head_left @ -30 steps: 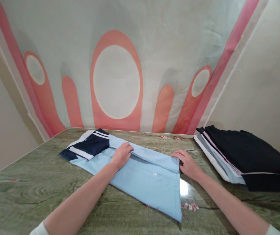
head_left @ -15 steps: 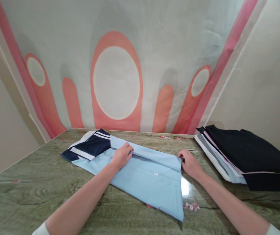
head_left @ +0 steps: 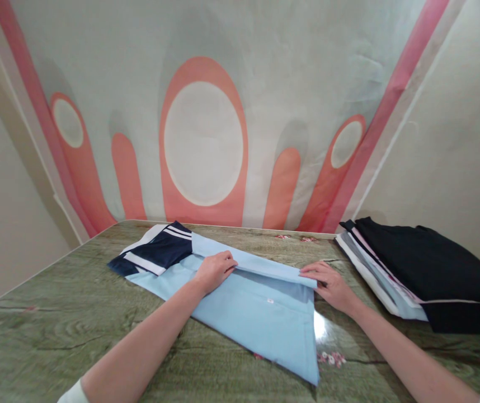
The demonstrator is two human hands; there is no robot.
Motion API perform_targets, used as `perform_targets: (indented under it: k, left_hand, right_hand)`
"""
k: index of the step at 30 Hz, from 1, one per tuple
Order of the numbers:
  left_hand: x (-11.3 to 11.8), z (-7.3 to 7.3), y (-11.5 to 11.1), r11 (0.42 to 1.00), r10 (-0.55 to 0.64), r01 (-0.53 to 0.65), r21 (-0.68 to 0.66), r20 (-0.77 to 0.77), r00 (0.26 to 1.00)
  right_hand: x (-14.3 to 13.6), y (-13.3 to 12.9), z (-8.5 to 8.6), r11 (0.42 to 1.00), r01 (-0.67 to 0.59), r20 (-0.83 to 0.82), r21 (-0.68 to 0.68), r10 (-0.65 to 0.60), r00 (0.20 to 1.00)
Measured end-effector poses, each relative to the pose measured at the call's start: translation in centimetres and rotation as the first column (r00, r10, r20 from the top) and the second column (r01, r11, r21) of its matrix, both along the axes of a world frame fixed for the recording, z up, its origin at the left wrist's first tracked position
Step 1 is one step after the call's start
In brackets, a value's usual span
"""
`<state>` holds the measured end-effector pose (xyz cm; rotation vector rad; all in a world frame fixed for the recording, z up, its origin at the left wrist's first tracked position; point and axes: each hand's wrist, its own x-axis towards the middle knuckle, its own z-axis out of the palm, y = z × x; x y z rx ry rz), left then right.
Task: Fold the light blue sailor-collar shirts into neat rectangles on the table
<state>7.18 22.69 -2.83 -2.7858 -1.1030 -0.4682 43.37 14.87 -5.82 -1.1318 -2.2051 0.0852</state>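
Wood-grain worktop [head_left: 55,330], grey-green, runs under everything; white cuff [head_left: 73,393] at near end of left forearm. Pink-and-white flower print [head_left: 331,359] on the surface, nearer than right hand. Light-blue shirt [head_left: 260,330] lies flat on the worktop, under and between both hands, its pointed near corner on the near side of right hand. Small white mark [head_left: 270,301] on the shirt, between the hands and a bit nearer. Right hand [head_left: 330,285] pinches the right end of the long folded strip [head_left: 265,266], fingers on top, nearly closed. Left hand [head_left: 217,270] has fingers curled closed on the same strip's near edge, palm side down over the shirt; thumb hidden. Navy section [head_left: 160,252] with white stripes sits folded, left of and beyond left hand. Stack of folded clothes [head_left: 437,257], black on top, paler layers below, right of right hand, apart from it. Farthest: grey wall covering [head_left: 315,61] with coral shapes [head_left: 203,215], beyond both hands.
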Motion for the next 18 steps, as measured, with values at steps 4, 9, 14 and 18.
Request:
perform_targets:
  k: [4, 9, 14, 18]
  left_hand:
    - [-0.1, 0.0, 0.0, 0.999, -0.032, 0.032, 0.002, 0.002, 0.999]
    - [-0.3, 0.7, -0.4, 0.995, -0.097, 0.099, -0.026, 0.074, 0.993]
    - [-1.0, 0.8, 0.6, 0.995, 0.100, -0.096, -0.037, 0.125, 0.987]
    - [-1.8, -0.9, 1.8, 0.958, 0.276, -0.274, -0.084, 0.013, 0.961]
  right_hand:
    - [-0.4, -0.5, 0.3, 0.998, -0.044, 0.042, -0.040, 0.045, 0.998]
    - [-0.4, -1.3, 0.8, 0.995, -0.060, 0.141, -0.076, 0.070, 0.987]
    - [-1.1, -1.1, 2.4, 0.998, 0.044, 0.066, -0.044, -0.041, 0.997]
    - [-5.8, 0.4, 3.2, 0.989, 0.080, 0.067, -0.122, -0.073, 0.995]
